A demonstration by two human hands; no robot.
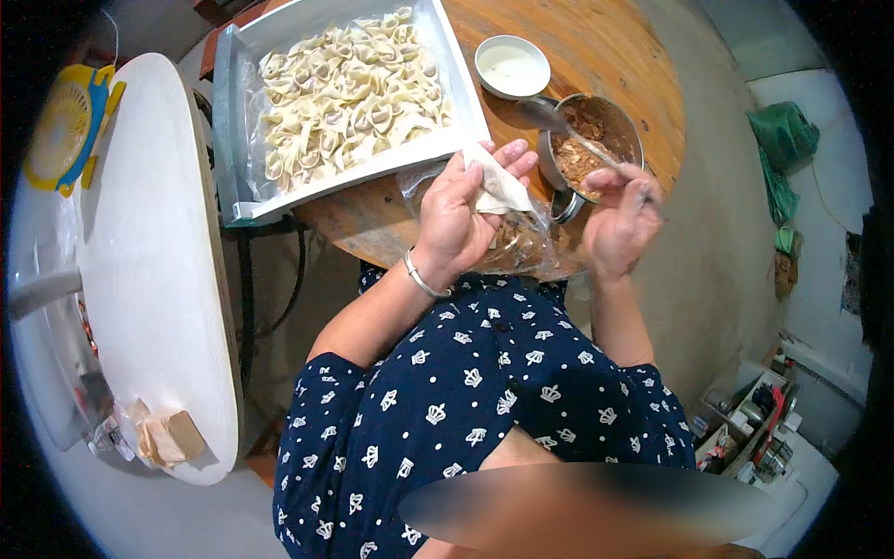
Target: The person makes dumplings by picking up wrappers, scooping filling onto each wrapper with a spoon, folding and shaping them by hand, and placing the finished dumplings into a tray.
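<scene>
My left hand (461, 209) holds a thin dough wrapper (499, 183) across its palm and fingers, beside the near right corner of a white tray (475, 105). Rows of folded dumplings (356, 98) lie in that tray. My right hand (625, 216) grips a metal spoon (594, 148), blurred, its bowl end pointing up and left over the rim of a steel pot (634, 129). Brown minced filling (576, 164) lies in the pot. A white bowl (513, 66) with whitish contents stands just beyond the pot.
Clear plastic wrap (524, 241) lies at the near edge of the round wooden table (614, 49). At the left, a white oval board (160, 279) bears a brown paper packet (171, 437); a yellow and blue basket (66, 129) is beyond it. Shelves with goods (747, 412) stand at the lower right.
</scene>
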